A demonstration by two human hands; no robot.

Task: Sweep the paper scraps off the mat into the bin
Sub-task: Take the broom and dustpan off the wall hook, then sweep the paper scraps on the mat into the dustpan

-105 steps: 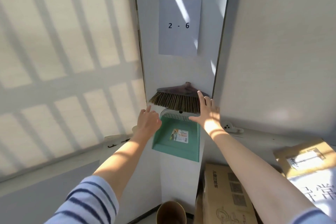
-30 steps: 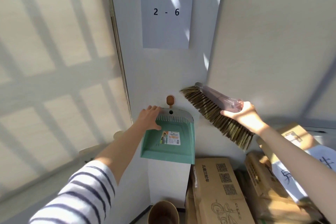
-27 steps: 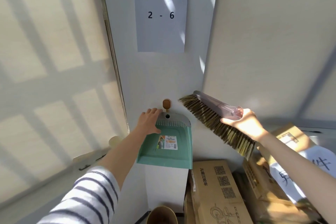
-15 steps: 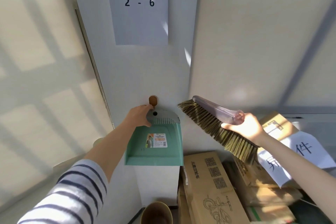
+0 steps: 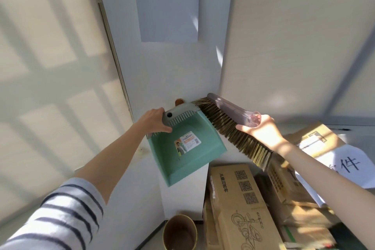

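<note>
A green dustpan [image 5: 188, 154] with a grey comb-edged top and a product sticker hangs tilted in the air in front of the white wall. My left hand [image 5: 155, 121] grips its grey top edge. My right hand [image 5: 261, 131] grips the translucent purple back of a hand brush [image 5: 233, 126] with brown bristles, held slanting down to the right, its bristle tip touching the dustpan's upper right corner. No mat or paper scraps are in view.
A small brown wall hook [image 5: 179, 102] sits just above the dustpan. A brown round bin [image 5: 179, 233] stands on the floor below. Cardboard boxes [image 5: 241, 205] are stacked at the lower right, some under a white sheet with writing [image 5: 345, 166]. A "2 - 6" paper [image 5: 168, 2] is on the wall.
My left hand has lifted the dustpan off the brown hook and tilted it away from the wall. The brush in my right hand stays slanted beside it.
</note>
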